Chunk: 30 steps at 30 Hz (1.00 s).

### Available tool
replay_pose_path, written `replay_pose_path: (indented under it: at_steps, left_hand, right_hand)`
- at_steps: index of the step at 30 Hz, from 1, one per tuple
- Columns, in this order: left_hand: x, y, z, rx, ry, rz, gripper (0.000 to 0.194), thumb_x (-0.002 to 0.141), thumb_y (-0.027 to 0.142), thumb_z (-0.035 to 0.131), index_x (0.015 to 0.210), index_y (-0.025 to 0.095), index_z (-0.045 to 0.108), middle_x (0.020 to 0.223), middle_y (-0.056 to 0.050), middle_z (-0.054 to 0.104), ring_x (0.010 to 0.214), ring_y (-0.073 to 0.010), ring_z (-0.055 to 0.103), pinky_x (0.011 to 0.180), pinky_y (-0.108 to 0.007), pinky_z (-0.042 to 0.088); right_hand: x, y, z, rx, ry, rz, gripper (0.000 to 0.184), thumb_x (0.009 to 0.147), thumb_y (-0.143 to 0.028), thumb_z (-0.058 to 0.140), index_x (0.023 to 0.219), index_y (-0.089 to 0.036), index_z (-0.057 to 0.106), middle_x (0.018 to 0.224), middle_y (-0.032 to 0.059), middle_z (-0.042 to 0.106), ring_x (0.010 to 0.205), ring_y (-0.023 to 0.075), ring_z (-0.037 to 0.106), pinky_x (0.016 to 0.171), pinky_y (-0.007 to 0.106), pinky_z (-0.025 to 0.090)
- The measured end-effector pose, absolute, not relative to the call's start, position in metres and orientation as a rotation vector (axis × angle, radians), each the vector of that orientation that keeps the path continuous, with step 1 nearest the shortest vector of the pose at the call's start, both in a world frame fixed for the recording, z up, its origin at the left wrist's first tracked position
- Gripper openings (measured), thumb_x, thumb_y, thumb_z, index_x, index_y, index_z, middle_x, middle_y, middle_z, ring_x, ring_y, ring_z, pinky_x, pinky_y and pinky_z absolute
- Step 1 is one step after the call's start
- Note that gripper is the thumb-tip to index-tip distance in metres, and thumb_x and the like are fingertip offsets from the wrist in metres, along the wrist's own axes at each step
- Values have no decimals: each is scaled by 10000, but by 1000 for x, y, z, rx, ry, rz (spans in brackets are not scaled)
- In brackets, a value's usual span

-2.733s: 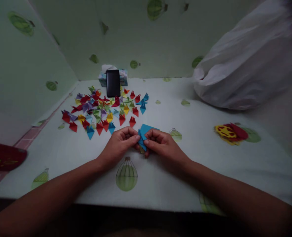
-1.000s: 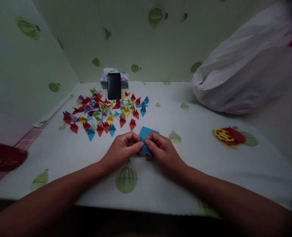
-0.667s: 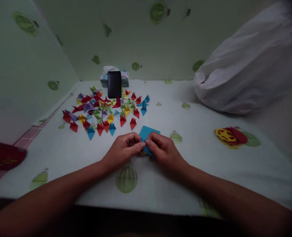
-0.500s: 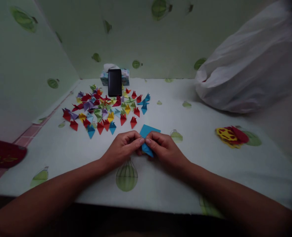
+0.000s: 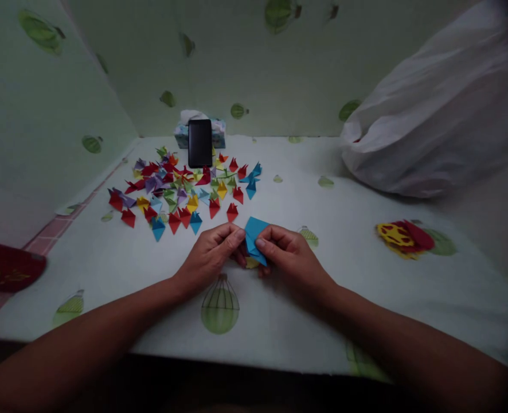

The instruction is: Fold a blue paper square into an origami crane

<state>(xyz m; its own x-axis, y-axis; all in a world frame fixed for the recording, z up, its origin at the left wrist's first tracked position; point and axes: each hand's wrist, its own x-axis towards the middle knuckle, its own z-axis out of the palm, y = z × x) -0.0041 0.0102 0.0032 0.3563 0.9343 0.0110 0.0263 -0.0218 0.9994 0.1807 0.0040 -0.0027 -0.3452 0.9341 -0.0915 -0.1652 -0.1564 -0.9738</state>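
A partly folded sheet of blue origami paper (image 5: 254, 234) is pinched between both hands above the white tabletop (image 5: 305, 310). My left hand (image 5: 214, 248) grips its left edge between thumb and fingers. On the right side, my right hand (image 5: 289, 255) presses its thumb onto the folded layers, its fingers hidden behind the paper. Something yellow (image 5: 251, 263) shows just under the blue paper; I cannot make out what it is. Beyond my left hand lies a spread of small folded paper figures (image 5: 185, 189) in red, blue, purple, green and yellow.
A black phone (image 5: 199, 143) leans on a tissue box (image 5: 219, 133) against the wall. A large white plastic bag (image 5: 409, 132) bulges at the back right. Red and yellow cut-out pieces (image 5: 402, 236) lie at right. A dark red object (image 5: 8, 267) sits at the left edge.
My left thumb has shifted up and left along the paper. My right thumb now lies further over it, the blue sheet has turned slightly, and more yellow shows beneath.
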Motion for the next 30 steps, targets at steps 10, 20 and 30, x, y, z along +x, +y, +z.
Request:
replay_pose_path:
  at_steps: [10,20,30]
  left_hand:
    - [-4,11,-5,1216,836,877,216,947,349,654,872,148,672,740,-1,693,647,-93,655,668,-213,528]
    - [-2,9,9,1260,952,873,184,837,295,752,796,142,659,699,8,677,629,-106,647,643,-224,521]
    - [0,6,7,1305,957,865,188,866,246,696,736,148,601,624,25,640,575,-79,586,594,-197,479]
  right_hand:
    - [182,5,-3,-989,-1260,1562,317,851,-437,728,747,-176,583,629,-34,609,502,82,549,518,235,475]
    - [182,6,-4,-1015,-1290,1590,344,831,-470,741,745,-179,580,635,-31,624,492,88,551,515,246,476]
    - [180,4,-7,-1014,-1273,1594,341,842,-468,734,743,-188,567,653,-36,604,509,95,552,519,257,487]
